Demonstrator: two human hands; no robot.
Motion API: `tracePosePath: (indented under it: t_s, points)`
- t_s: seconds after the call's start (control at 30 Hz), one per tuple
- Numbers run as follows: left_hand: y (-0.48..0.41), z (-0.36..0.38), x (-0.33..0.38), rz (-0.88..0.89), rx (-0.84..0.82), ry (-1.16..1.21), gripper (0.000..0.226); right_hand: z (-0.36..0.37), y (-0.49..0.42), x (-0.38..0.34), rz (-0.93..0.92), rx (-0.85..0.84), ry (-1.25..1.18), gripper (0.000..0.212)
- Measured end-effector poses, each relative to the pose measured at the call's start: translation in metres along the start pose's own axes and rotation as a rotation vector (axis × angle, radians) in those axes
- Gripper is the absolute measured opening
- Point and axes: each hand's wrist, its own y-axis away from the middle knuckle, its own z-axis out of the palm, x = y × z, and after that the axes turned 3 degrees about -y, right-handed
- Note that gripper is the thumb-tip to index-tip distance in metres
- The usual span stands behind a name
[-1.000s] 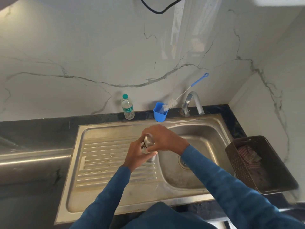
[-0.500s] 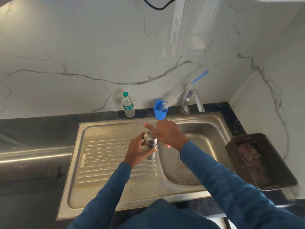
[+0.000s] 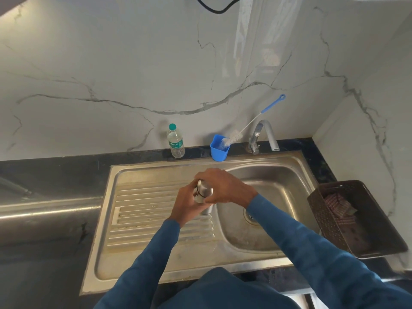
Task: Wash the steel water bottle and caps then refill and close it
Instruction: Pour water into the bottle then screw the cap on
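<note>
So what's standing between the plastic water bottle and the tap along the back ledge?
In the head view, only the blue cup stands between the plastic water bottle and the tap, with the bottle brush leaning out of it.

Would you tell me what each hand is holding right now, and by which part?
Both hold the steel bottle: the left hand grips its body, the right hand wraps its top.

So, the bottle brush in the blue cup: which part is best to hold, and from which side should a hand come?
Grip the brush by its blue handle, coming from the upper right. It leans that way out of the cup, bristles down inside, handle end free above the tap.
</note>
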Motion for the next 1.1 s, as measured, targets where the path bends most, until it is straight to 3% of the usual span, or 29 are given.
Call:
tracePosePath:
  t_s: [0.17, 0.3, 0.43, 0.67, 0.93, 1.1]
  points:
    - [0.001, 0.001, 0.004, -0.004, -0.003, 0.026, 0.051, 0.002, -0.008, -0.001, 0.074, 0.152, 0.013, 0.042]
    - [-0.001, 0.002, 0.005, 0.002, -0.012, -0.006, 0.051, 0.002, -0.011, -0.01, 0.2, 0.121, 0.127, 0.051]
    - [0.001, 0.001, 0.003, -0.002, 0.006, 0.029, 0.051, 0.009, -0.006, 0.003, 0.04, 0.054, 0.037, 0.052]
    - [0.003, 0.002, 0.004, -0.025, 0.011, -0.002, 0.056, 0.009, -0.004, 0.015, -0.031, 0.172, -0.133, 0.046]
    - [0.003, 0.01, 0.007, -0.06, 0.064, -0.008, 0.05, 0.026, -0.002, 0.016, 0.124, 0.296, -0.216, 0.045]
    - [0.011, 0.018, 0.011, -0.086, 0.142, -0.004, 0.041, 0.038, 0.002, 0.012, 0.197, 0.374, -0.245, 0.058]
